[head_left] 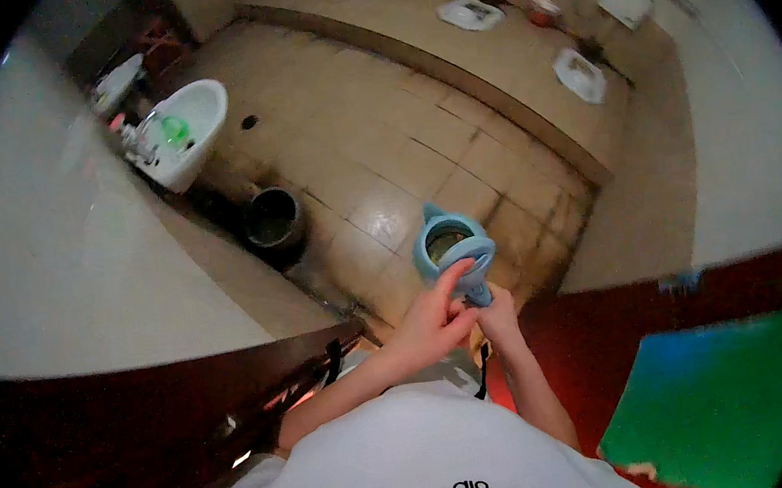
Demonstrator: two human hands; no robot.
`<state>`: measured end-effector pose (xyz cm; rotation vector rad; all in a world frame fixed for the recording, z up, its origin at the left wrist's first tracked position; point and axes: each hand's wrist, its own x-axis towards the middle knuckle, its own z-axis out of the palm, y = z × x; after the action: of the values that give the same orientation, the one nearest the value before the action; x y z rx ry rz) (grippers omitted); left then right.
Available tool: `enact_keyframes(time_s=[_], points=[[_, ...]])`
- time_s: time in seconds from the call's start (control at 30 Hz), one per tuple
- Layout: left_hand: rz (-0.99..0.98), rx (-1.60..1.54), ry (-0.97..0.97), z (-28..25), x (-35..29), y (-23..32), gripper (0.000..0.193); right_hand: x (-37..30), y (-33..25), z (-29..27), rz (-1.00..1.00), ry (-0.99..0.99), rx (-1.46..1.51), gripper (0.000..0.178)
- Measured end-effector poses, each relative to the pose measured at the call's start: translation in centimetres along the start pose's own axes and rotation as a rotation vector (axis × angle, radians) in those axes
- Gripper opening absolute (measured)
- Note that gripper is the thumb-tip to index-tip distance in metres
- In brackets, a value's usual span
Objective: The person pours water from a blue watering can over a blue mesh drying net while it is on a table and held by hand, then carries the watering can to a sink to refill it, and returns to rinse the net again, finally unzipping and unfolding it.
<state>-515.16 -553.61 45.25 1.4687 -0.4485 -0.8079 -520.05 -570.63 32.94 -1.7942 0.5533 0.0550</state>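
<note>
A light blue kettle (425, 261) hangs in front of me over the tiled floor, its spout pointing away. Its lid (473, 249) stands raised, and the metallic-looking inside shows, though I cannot tell what it holds. My right hand (498, 317) is closed round the kettle's handle at the near side. From the left, my left hand (440, 315) reaches across with the index finger stretched onto the lid. The other left fingers are partly bent and grip nothing that I can see.
A white washbasin (204, 102) with a green item (175, 130) in it is on the left wall. Below it stands a dark bucket (274, 220). Squat toilets (472, 13) line a raised step (490, 100). A dark red door (573, 339) with a green panel (722, 400) is at right.
</note>
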Motion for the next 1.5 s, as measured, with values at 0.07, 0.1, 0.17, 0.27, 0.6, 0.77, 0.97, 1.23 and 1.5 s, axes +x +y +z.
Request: enact_keyframes(time_s=[0.07, 0.1, 0.17, 0.27, 0.6, 0.77, 0.97, 1.23, 1.5], points=[[-0.056, -0.122, 0.121, 0.1, -0.4, -0.5, 0.064, 1.9, 0.6, -0.1, -0.008, -0.162, -0.036, 0.028], [-0.042, -0.154, 0.180, -1.6, 1.8, 0.0, 0.065, 5.7, -1.1, 0.2, -0.057, -0.198, -0.047, 0.027], [0.017, -0.226, 0.306, -4.4, 5.4, 1.8, 0.066, 11.7, -5.1, 1.1, -0.130, -0.279, -0.081, 0.026], [0.145, -0.258, 0.500, -6.6, 7.4, 1.5, 0.066, 17.0, -8.7, 2.5, -0.161, -0.471, -0.241, 0.029], [0.341, -0.393, 1.355, -22.9, 9.8, 0.6, 0.030, 33.8, -21.4, 14.4, -0.460, -0.718, -0.491, 0.029], [0.328, -0.383, 1.590, -36.8, 10.6, -0.9, 0.025, 40.3, -27.6, 25.4, -0.609, -0.792, -0.454, 0.027], [0.346, -0.054, 1.748, -56.1, 10.0, 1.9, 0.031, 48.1, -36.7, 39.2, -0.631, -0.876, -0.380, 0.026], [0.158, 0.252, 1.922, -72.0, 7.2, -0.5, 0.031, 56.2, -41.3, 56.8, -0.647, -0.985, -0.425, 0.029], [-0.422, 0.801, 1.999, -81.3, 5.7, -3.5, 0.040, 61.5, -42.1, 67.1, -0.543, -1.161, -0.699, 0.038]])
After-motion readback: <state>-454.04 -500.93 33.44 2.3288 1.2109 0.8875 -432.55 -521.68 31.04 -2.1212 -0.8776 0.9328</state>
